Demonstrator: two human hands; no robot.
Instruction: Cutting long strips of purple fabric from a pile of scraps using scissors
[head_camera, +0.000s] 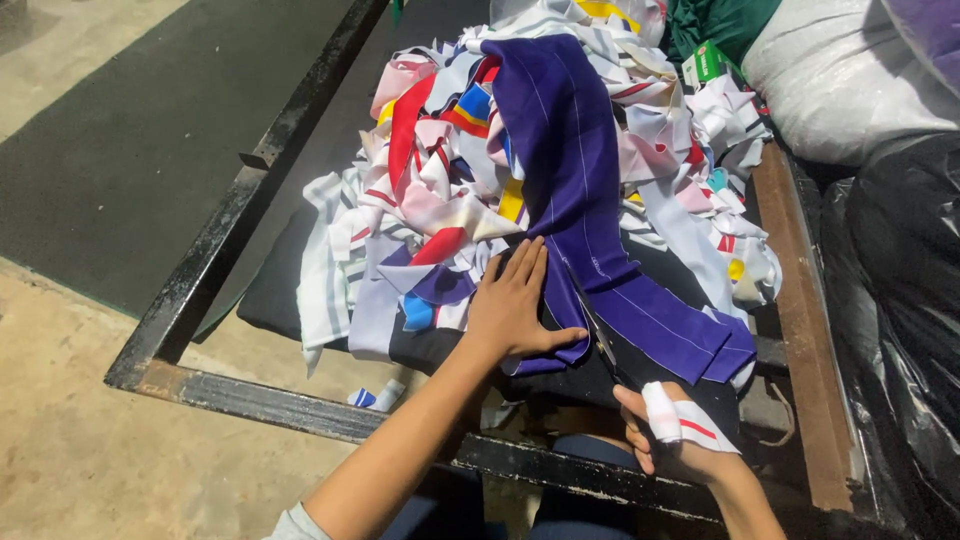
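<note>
The purple cloth (580, 190) — a long strip with thin pale lines running its length — lies draped down the heap of fabric scraps (440, 170), its lower end spread over a dark cloth (660, 270) near the front of the worktop (800, 330). The left hand (512, 305) lies flat on it, fingers together and stretched out, thumb spread to the right, pressing the purple cloth's lower left edge down; its grip is open, closed on nothing. The right hand (670, 435) sits just below the cloth's end, its grip closed around the handles of a pair of scissors (598, 335), whose blades point up and lie against the purple cloth's edge beside the left thumb. A white scrap with a red stripe (682, 420) is wrapped over the right hand's fingers.

Around them the heap spreads in white, red, pink, yellow and blue pieces. The worktop is a black metal frame (210, 270) with a rusty wooden rail on the right. Beyond that rail lie a black plastic bag (900, 300) and a white sack (840, 80).
</note>
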